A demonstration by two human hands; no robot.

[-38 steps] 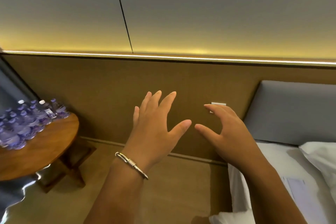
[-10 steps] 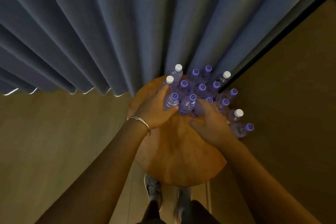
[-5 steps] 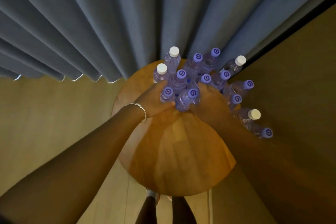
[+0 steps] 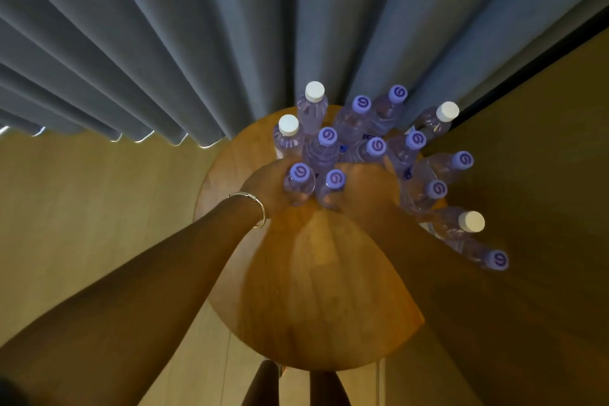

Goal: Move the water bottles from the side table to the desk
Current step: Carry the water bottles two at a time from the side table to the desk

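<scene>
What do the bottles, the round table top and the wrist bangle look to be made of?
Water bottles: clear, thin plastic, see-through with glints; caps matte plastic.
Side table: wood with a satin finish, judging by grain streaks.
Bangle on the left hand: probably polished metal, silvery shine.

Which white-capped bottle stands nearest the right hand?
The white-capped bottle at the table's right edge, just beyond the right hand; the other three white caps stand farther back, toward the curtain.

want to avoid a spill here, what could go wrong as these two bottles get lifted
The left hand and right hand each grip a front bottle in a tight cluster of water bottles; lifting could knock neighbours over. The bottle at the side table right edge could roll off.
</scene>
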